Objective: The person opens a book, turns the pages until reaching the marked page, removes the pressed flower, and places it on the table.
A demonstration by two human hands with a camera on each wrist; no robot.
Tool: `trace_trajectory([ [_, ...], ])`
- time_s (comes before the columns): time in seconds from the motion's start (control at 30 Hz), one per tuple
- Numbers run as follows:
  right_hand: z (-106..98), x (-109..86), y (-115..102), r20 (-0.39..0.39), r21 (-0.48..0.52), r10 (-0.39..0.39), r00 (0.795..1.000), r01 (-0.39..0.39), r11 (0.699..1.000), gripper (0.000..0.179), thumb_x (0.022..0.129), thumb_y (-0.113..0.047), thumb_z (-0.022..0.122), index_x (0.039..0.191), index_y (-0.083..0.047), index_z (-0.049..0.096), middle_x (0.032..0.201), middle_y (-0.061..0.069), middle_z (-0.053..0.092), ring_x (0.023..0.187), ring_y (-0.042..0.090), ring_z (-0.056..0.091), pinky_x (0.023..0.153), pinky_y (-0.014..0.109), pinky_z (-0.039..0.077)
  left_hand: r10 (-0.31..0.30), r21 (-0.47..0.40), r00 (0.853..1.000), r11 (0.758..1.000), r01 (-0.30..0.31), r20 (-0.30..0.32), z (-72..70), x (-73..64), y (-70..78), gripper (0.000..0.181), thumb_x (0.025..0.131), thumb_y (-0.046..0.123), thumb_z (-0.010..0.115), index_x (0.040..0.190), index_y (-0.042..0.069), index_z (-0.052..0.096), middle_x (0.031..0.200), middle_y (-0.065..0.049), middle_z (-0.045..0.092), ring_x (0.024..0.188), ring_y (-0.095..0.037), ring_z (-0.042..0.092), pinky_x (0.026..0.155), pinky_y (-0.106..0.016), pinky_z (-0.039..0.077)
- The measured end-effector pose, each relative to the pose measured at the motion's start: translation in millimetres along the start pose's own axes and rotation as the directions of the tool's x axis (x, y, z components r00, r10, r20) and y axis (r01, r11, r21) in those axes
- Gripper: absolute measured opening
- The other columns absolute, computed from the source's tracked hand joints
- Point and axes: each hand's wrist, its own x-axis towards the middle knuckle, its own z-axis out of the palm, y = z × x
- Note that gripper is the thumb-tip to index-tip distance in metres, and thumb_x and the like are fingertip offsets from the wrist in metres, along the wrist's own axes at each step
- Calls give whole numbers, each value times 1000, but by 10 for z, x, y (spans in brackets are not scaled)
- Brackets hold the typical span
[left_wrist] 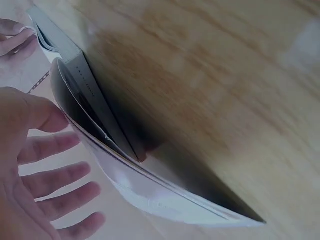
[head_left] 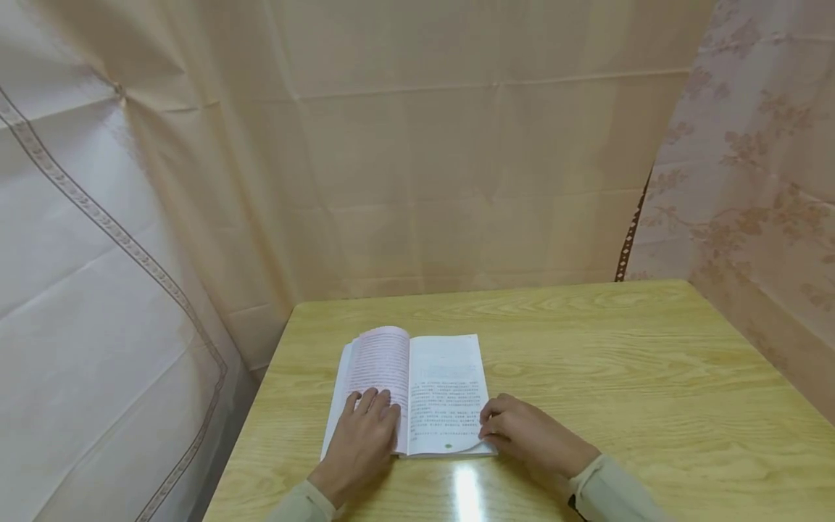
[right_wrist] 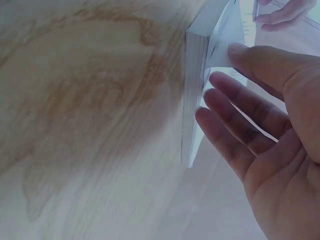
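Observation:
An open book point(head_left: 446, 355) lies on the wooden table, with printed text on both sides. Its left-hand pages look pinkish and bulge upward near the spine. My left hand point(head_left: 362, 438) rests on the lower part of those pages, its fingers spread in the left wrist view. At the lower right corner my right hand point(head_left: 525, 431) pinches a page point(right_wrist: 226, 50), and that corner is curled up off the pages under it. The right thumb point(right_wrist: 245, 52) lies on the page's near face. Three other fingers sit beside the page edges, and the index finger is mostly hidden.
The yellow wood-grain table point(head_left: 620, 384) extends right of the book and behind it. A beige cloth point(head_left: 457, 181) hangs beyond the far edge. Patterned cloths hang on the left point(head_left: 98, 326) and on the right point(head_left: 757, 159).

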Motion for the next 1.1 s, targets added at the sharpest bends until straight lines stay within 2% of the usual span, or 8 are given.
trace_trajectory([
  [0.2, 9, 6, 2, -42, -47, -53, 998, 51, 998, 10, 85, -8, 83, 90, -15, 80, 100, -4, 70, 93, 7, 57, 77, 16, 53, -22, -52, 996, 998, 27, 84, 9, 4, 9, 12, 90, 19, 70, 98, 9, 70, 96, -5, 62, 88, -24, 59, 70, -40, 54],
  [0.4, 36, 30, -44, -104, -169, 88, 991, -105, 980, 16, 83, -2, 82, 92, -13, 75, 103, -3, 68, 96, 11, 59, 80, 23, 56, -34, -87, 993, 995, 44, 117, 13, -10, 10, 15, 92, 19, 71, 103, 9, 70, 97, -4, 62, 86, -21, 59, 64, -36, 55],
  [0.47, 51, 40, -64, -152, -172, 180, 972, -205, 963, 17, 83, -2, 80, 97, -10, 73, 105, -1, 67, 99, 14, 62, 84, 28, 58, -37, -95, 991, 994, 50, 131, 11, -16, 9, 16, 93, 20, 70, 105, 8, 70, 99, -4, 63, 88, -22, 60, 66, -36, 56],
  [0.6, 71, 89, -93, -198, -81, 381, 903, -403, 912, 15, 88, -9, 78, 94, -11, 65, 97, -1, 64, 92, 15, 62, 78, 30, 58, -40, -110, 988, 992, 57, 150, 5, -24, 7, 19, 94, 21, 69, 108, 7, 70, 104, -6, 65, 94, -23, 62, 69, -37, 57],
  [0.7, 76, 125, -102, -196, -14, 448, 872, -460, 888, 17, 89, -9, 76, 85, -14, 61, 86, -6, 59, 81, 10, 55, 69, 27, 53, -39, -122, 987, 991, 58, 154, 7, -28, 5, 20, 95, 21, 69, 109, 6, 69, 106, -8, 66, 98, -24, 63, 71, -38, 58],
  [0.83, 99, 147, -123, -178, 7, 429, 885, -435, 900, 1, 93, -8, 71, 92, -8, 70, 94, -3, 65, 88, 13, 59, 76, 31, 56, -35, -145, 989, 988, 57, 147, 15, -31, 2, 21, 96, 21, 68, 109, 4, 67, 105, -8, 66, 98, -24, 64, 78, -38, 59],
  [0.97, 148, 169, -140, -159, 9, 375, 913, -379, 925, 25, 98, -19, 70, 120, -6, 72, 116, 6, 70, 108, 22, 63, 90, 42, 57, -64, -190, 985, 977, 95, 163, -7, -23, 16, 31, 103, 31, 60, 115, 3, 63, 107, -10, 67, 101, -24, 65, 86, -38, 58],
  [1.1, 196, 204, -154, -162, -42, 275, 948, -285, 958, 39, 94, -27, 76, 130, -13, 69, 123, 6, 68, 112, 23, 62, 92, 43, 56, -143, -250, 963, 947, 200, 229, -43, -7, 44, 58, 106, 52, 48, 129, 0, 59, 119, -12, 67, 111, -26, 64, 92, -41, 57],
])
